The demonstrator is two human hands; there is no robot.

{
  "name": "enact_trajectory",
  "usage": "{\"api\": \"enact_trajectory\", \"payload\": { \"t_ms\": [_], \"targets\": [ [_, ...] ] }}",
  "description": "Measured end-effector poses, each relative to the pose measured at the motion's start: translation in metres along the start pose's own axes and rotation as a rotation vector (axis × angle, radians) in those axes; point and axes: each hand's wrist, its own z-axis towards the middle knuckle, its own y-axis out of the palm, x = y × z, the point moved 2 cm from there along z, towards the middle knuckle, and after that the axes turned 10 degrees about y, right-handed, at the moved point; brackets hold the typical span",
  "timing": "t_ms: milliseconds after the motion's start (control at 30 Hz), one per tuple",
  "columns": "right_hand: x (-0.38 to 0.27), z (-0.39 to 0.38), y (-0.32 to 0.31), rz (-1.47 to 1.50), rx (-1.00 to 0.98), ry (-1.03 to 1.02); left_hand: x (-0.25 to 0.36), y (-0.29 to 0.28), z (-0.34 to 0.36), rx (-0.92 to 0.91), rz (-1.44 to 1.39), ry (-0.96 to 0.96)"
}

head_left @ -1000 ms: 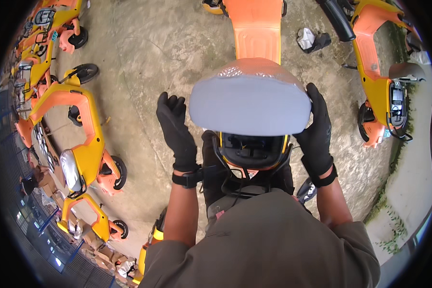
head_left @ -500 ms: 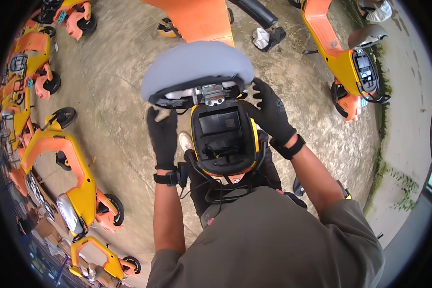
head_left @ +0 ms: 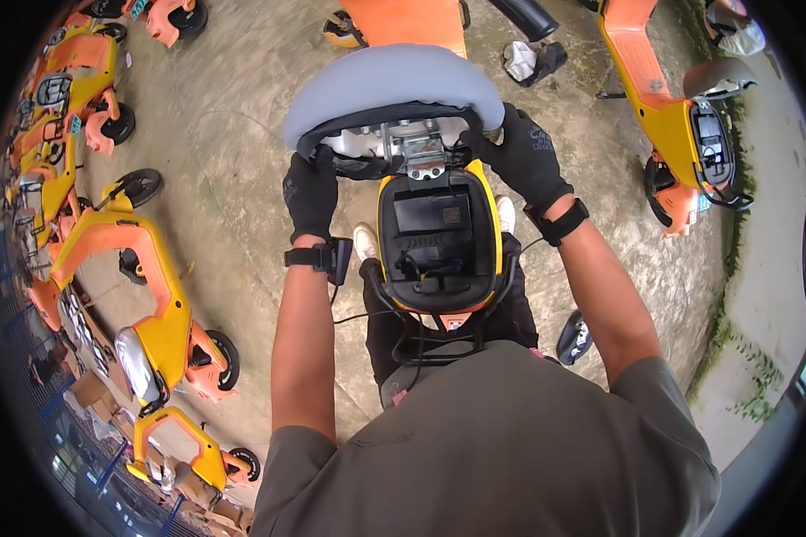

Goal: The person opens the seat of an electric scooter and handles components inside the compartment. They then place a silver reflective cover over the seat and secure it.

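Note:
A seat with a grey cover (head_left: pixel 394 79) is tipped up on a metal hinge bracket (head_left: pixel 421 149), showing part of its underside and black rim. Below it the open storage box (head_left: pixel 437 246) of a yellow-orange scooter holds black parts and cables. My left hand (head_left: pixel 311 195), in a black glove, has its fingers curled on the seat's left underside edge. My right hand (head_left: pixel 524 157), also gloved, grips the right underside edge. A black strapped device is on each wrist. My white shoes show either side of the scooter.
Several yellow-orange scooters (head_left: pixel 157 327) line the left, near cardboard boxes (head_left: pixel 90 394); another scooter (head_left: pixel 663 125) stands at right beside a wall (head_left: pixel 761 268). A black and white bundle (head_left: pixel 533 63) and a dark object (head_left: pixel 575 337) lie on the concrete floor (head_left: pixel 206 116).
The seat has swung up and away from me, exposing the bracket and storage box. Both hands moved forward with it and their fingers closed on its underside edge.

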Motion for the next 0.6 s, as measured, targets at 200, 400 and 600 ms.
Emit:
{"api": "enact_trajectory", "payload": {
  "t_ms": [200, 400, 600],
  "targets": [
    [0.055, -0.003, 0.031, -0.014, -0.261, 0.220, -0.014, 0.031, -0.016, -0.130, -0.491, -0.403],
    [0.073, -0.035, 0.076, 0.160, -0.325, 0.327, -0.053, 0.089, -0.037, -0.053, -0.535, -0.487],
    [0.087, -0.029, 0.113, 0.013, -0.262, 0.544, -0.016, 0.107, -0.039, -0.159, -0.588, -0.549]
  ]
}}
